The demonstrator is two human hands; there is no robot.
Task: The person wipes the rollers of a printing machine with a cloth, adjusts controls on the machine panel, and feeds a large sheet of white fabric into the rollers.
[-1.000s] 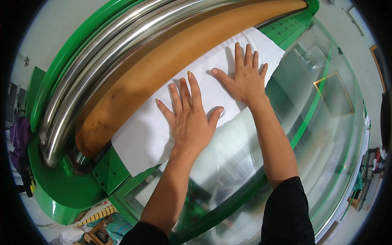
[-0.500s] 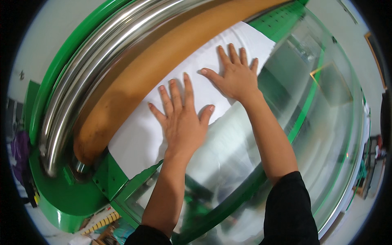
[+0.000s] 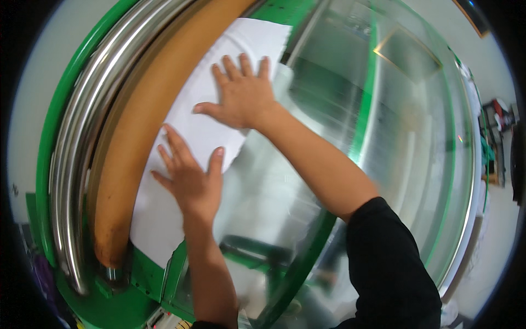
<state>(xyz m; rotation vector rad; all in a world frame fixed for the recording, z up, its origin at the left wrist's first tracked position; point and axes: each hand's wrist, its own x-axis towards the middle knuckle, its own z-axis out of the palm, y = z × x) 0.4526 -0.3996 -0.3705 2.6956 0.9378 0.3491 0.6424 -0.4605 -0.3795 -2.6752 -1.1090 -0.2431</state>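
A white sheet (image 3: 213,90) of fabric or paper lies flat along a long orange-brown roller (image 3: 150,104); its far long edge meets the roller. My left hand (image 3: 194,183) rests on the sheet's nearer part, fingers spread and pointing toward the roller. Farther along the sheet, my right hand (image 3: 241,98) presses down flat with its fingers apart. Neither hand grips anything. The sheet's near edge overlaps a clear glass-like panel (image 3: 279,186), which spreads beneath my right forearm.
Shiny metal rollers (image 3: 76,164) run beside the brown one within a green machine frame (image 3: 46,159). Green bars (image 3: 364,109) show through the clear panel. A shelf with assorted items (image 3: 496,137) stands at the far right.
The view has turned, so the roller stands steeper and the sheet appears farther left. Both hands stay spread on the sheet; my left hand's fingers now sit closer to the roller.
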